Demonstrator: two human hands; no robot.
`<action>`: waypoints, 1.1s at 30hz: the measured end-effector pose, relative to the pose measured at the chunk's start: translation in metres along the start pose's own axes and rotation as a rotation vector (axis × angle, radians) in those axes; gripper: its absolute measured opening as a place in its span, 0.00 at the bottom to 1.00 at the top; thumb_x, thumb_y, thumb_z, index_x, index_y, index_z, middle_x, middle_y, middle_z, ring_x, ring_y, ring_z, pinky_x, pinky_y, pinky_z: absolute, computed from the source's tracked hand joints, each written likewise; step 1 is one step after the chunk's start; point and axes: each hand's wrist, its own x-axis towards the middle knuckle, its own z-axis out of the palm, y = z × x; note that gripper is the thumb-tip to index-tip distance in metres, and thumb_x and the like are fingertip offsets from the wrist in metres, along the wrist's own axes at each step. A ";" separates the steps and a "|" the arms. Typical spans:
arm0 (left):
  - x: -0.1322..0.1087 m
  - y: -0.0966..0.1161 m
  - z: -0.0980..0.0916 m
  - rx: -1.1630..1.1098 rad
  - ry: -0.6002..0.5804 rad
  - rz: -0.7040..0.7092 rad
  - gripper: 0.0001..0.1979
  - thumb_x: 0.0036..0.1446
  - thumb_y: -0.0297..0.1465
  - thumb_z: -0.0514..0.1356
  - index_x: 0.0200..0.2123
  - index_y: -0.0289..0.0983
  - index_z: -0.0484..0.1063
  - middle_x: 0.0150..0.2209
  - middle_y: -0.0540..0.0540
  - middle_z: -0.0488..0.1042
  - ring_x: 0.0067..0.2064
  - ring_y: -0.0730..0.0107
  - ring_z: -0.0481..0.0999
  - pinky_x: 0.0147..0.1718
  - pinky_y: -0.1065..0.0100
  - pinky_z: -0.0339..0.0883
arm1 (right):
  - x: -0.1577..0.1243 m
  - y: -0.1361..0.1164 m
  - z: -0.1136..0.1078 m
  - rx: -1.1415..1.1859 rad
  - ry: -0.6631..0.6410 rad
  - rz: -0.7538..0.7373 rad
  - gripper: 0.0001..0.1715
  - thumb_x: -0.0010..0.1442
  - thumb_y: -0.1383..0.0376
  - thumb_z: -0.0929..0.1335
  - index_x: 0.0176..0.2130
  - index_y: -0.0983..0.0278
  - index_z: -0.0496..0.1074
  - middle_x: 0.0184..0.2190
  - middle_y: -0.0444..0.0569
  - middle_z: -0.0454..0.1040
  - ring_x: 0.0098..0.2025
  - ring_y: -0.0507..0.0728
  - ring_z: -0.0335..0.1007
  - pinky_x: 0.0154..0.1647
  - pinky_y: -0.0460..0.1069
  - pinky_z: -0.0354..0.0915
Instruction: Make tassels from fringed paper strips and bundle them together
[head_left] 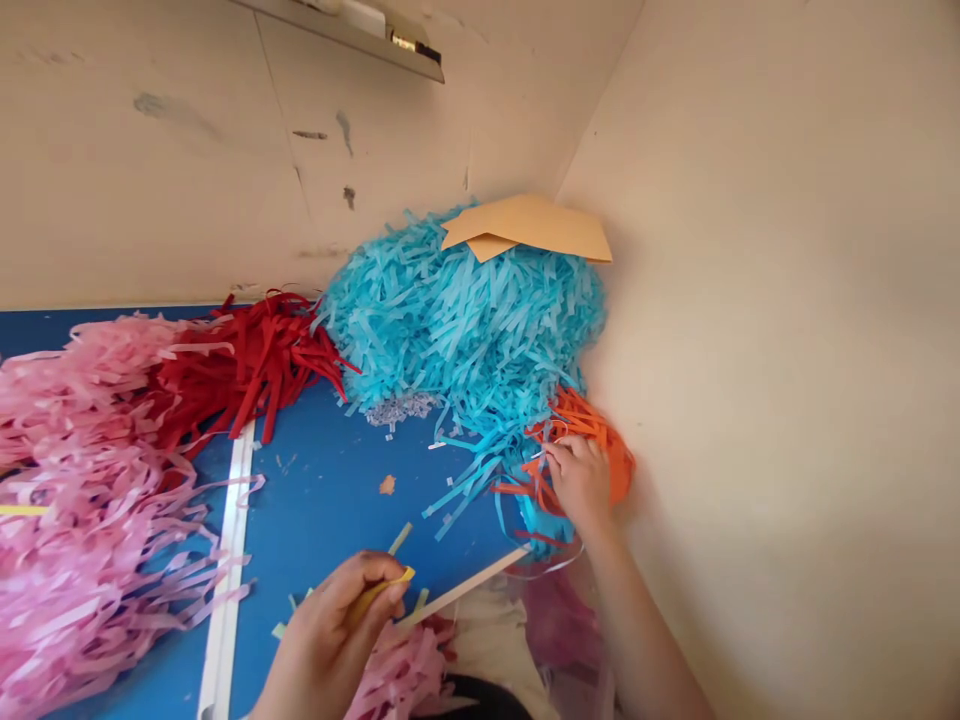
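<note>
My left hand [341,620] is closed around a yellow paper strip [407,575], whose tip sticks out past the thumb and forefinger. Over the orange paper fringe [621,470] at the table's right end, my right hand [581,480] pinches a thin whitish ribbon [536,456]. A similar pale line loops below that wrist, partly hidden by it. Blue paper fringe [465,330] is heaped just behind the right hand, its loose strips spreading toward the fingers.
Pink fringe [82,480] and red fringe [262,350] cover the left of the blue table [337,480]. An orange-tan paper sheet [532,225] rests atop the blue heap. Walls meet behind; a ledge [360,30] juts out above. More pink fringe [397,670] lies near my lap.
</note>
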 end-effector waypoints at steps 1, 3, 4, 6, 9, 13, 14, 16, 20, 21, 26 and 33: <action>-0.002 0.001 0.002 -0.016 -0.007 -0.071 0.16 0.63 0.45 0.56 0.30 0.41 0.73 0.22 0.52 0.74 0.23 0.73 0.73 0.23 0.76 0.67 | 0.001 -0.002 0.002 0.000 -0.009 0.001 0.10 0.61 0.69 0.68 0.36 0.60 0.81 0.35 0.51 0.76 0.38 0.59 0.66 0.41 0.53 0.58; -0.007 -0.001 0.004 -0.029 -0.002 -0.174 0.18 0.63 0.46 0.55 0.28 0.41 0.70 0.20 0.54 0.70 0.21 0.74 0.69 0.21 0.76 0.64 | 0.004 -0.003 0.002 0.021 -0.021 0.003 0.10 0.61 0.68 0.68 0.32 0.61 0.80 0.33 0.50 0.76 0.37 0.59 0.66 0.40 0.53 0.57; -0.010 -0.002 0.003 -0.031 0.000 -0.194 0.19 0.62 0.47 0.55 0.27 0.40 0.69 0.20 0.54 0.69 0.21 0.74 0.68 0.20 0.76 0.63 | 0.005 -0.001 0.001 0.040 -0.021 0.004 0.10 0.61 0.67 0.68 0.31 0.60 0.80 0.31 0.50 0.76 0.37 0.59 0.67 0.40 0.53 0.58; -0.013 -0.007 -0.001 -0.052 -0.001 -0.212 0.20 0.59 0.49 0.58 0.25 0.40 0.70 0.20 0.53 0.68 0.21 0.73 0.67 0.20 0.75 0.61 | 0.007 0.006 -0.003 0.090 -0.006 0.016 0.11 0.62 0.65 0.67 0.31 0.60 0.79 0.32 0.49 0.76 0.37 0.59 0.69 0.41 0.54 0.60; -0.015 -0.013 -0.007 -0.197 0.025 -0.339 0.21 0.55 0.51 0.61 0.28 0.38 0.74 0.22 0.52 0.69 0.23 0.73 0.67 0.22 0.75 0.62 | 0.009 0.014 -0.011 0.191 0.061 0.070 0.13 0.63 0.59 0.66 0.33 0.61 0.78 0.36 0.51 0.77 0.40 0.60 0.72 0.42 0.54 0.65; -0.014 -0.014 -0.005 -0.588 0.041 -0.523 0.22 0.49 0.49 0.68 0.38 0.37 0.77 0.28 0.48 0.76 0.28 0.70 0.74 0.26 0.72 0.67 | 0.000 -0.029 -0.014 0.366 0.149 0.179 0.18 0.67 0.56 0.61 0.37 0.64 0.74 0.35 0.54 0.78 0.37 0.60 0.75 0.36 0.52 0.69; -0.014 -0.013 -0.004 -0.698 0.061 -0.569 0.22 0.45 0.47 0.71 0.37 0.37 0.78 0.28 0.48 0.77 0.28 0.70 0.75 0.27 0.72 0.68 | -0.006 -0.052 -0.014 0.455 0.112 0.197 0.17 0.68 0.56 0.61 0.37 0.64 0.73 0.32 0.52 0.78 0.33 0.58 0.75 0.33 0.50 0.69; -0.012 -0.011 -0.002 -0.909 0.139 -0.669 0.21 0.38 0.42 0.75 0.34 0.37 0.78 0.27 0.48 0.79 0.29 0.69 0.78 0.30 0.71 0.70 | -0.019 -0.105 -0.015 0.715 -0.079 0.215 0.14 0.67 0.58 0.63 0.35 0.63 0.72 0.26 0.46 0.76 0.28 0.55 0.74 0.30 0.47 0.68; -0.012 -0.012 -0.008 -1.146 0.251 -0.731 0.18 0.35 0.34 0.78 0.31 0.37 0.78 0.28 0.46 0.82 0.30 0.71 0.80 0.32 0.72 0.72 | -0.041 -0.193 -0.018 1.094 -0.465 0.188 0.11 0.62 0.61 0.68 0.29 0.63 0.73 0.21 0.42 0.73 0.23 0.51 0.68 0.25 0.44 0.64; -0.014 -0.012 -0.011 -1.164 0.260 -0.722 0.18 0.36 0.33 0.78 0.31 0.36 0.78 0.28 0.46 0.82 0.29 0.72 0.80 0.32 0.73 0.72 | -0.043 -0.205 -0.018 1.113 -0.493 0.176 0.11 0.61 0.62 0.68 0.28 0.63 0.73 0.21 0.42 0.73 0.23 0.51 0.67 0.25 0.44 0.63; -0.021 -0.018 -0.022 -1.161 0.246 -0.698 0.17 0.37 0.33 0.77 0.31 0.36 0.79 0.27 0.47 0.81 0.26 0.76 0.77 0.28 0.76 0.69 | -0.039 -0.221 -0.015 1.123 -0.537 0.106 0.10 0.60 0.65 0.68 0.28 0.62 0.75 0.24 0.42 0.73 0.26 0.51 0.66 0.28 0.44 0.61; -0.022 -0.025 -0.030 -0.779 0.111 -0.518 0.13 0.47 0.39 0.71 0.32 0.37 0.80 0.26 0.48 0.79 0.29 0.72 0.76 0.32 0.72 0.69 | -0.033 -0.221 -0.012 1.112 -0.687 0.167 0.08 0.59 0.64 0.68 0.28 0.63 0.73 0.21 0.41 0.71 0.24 0.50 0.65 0.26 0.44 0.60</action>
